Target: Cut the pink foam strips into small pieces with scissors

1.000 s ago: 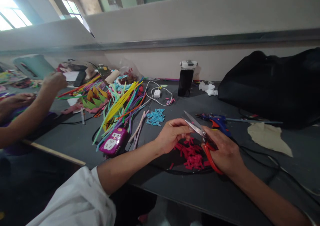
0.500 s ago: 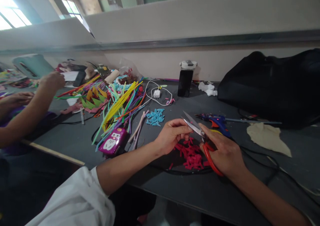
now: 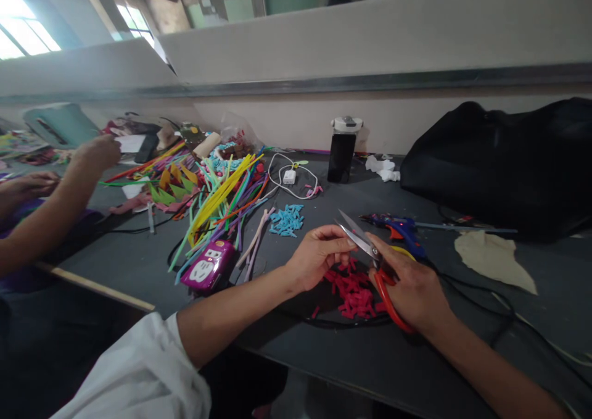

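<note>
My right hand (image 3: 414, 289) grips orange-handled scissors (image 3: 370, 255), their steel blades slightly apart and pointing up-left. My left hand (image 3: 317, 255) is pinched closed right at the blades, holding a small piece I cannot make out. Below both hands lies a pile of short red cut pieces (image 3: 354, 289) on the dark grey table (image 3: 139, 261). A smaller pile of blue cut pieces (image 3: 287, 218) lies further back to the left.
A heap of coloured pipe cleaners (image 3: 222, 197), a purple power strip (image 3: 208, 268), a white charger cable (image 3: 291, 178), a black bottle (image 3: 342, 150), a blue glue gun (image 3: 398, 228), a black bag (image 3: 499, 160) and a beige cloth (image 3: 490, 258) lie around. Another person's arms (image 3: 50, 209) work at the left.
The scissors and both hands have barely shifted; the view has tilted slightly. The other person's hands stay at the left.
</note>
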The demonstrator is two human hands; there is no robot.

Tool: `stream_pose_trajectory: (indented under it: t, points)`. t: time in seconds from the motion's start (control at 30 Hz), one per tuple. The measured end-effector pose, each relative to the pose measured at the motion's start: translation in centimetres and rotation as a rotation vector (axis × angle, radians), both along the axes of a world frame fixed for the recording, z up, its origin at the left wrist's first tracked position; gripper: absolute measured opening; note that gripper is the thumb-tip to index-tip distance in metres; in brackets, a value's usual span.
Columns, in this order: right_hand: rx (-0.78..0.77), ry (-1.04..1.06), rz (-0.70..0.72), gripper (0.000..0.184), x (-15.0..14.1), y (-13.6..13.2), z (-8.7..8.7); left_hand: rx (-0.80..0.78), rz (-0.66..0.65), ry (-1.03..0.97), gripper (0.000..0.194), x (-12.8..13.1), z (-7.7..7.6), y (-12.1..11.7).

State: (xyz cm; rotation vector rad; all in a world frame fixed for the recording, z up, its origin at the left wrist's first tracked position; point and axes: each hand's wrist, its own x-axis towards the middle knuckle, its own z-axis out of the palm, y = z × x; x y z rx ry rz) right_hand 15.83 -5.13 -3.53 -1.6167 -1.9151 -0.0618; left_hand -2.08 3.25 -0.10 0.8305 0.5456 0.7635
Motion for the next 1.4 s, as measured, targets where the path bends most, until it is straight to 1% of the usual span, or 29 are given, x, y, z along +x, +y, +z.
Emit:
stream_pose_trajectory:
  t: [0.17, 0.33, 0.47, 0.8, 1.03, 1.17, 1.27, 1.33, 1.4]
  points:
    - [-0.002, -0.019, -0.031, 0.055, -0.08, -0.09, 0.10, 0.022, 0.014, 0.014, 0.025, 0.02, 0.14, -0.02]
    - [0.008, -0.040, -0.026, 0.055, 0.13, -0.01, -0.11, 0.022, 0.012, 0.016, 0.025, -0.02, 0.03, 0.02]
    - [0.001, -0.011, -0.016, 0.052, 0.14, 0.04, -0.26, 0.009, 0.014, 0.010, 0.025, -0.01, 0.02, 0.00]
    - [-0.028, 0.030, -0.023, 0.054, -0.27, -0.16, -0.01, 0.013, 0.002, 0.002, 0.022, 0.01, -0.15, 0.18]
    - [-0.035, 0.034, -0.029, 0.055, -0.16, -0.09, -0.14, 0.012, -0.011, 0.000, 0.023, -0.04, 0.06, 0.02]
    - [-0.013, 0.028, -0.093, 0.051, 0.19, 0.20, -0.30, 0.043, -0.018, 0.000, 0.022, -0.17, 0.24, 0.25]
    - [0.037, 0.024, -0.150, 0.048, 0.57, 0.44, -0.36, 0.075, 0.048, 0.035, 0.018, -0.25, 0.33, 0.58]
    - [0.083, 0.047, -0.185, 0.044, 0.67, 0.56, -0.22, 0.136, 0.087, 0.086, 0.014, -0.24, 0.28, 0.69]
    - [0.111, 0.112, -0.214, 0.040, 0.54, 0.60, 0.16, 0.230, 0.100, 0.176, 0.011, -0.17, 0.08, 0.64]
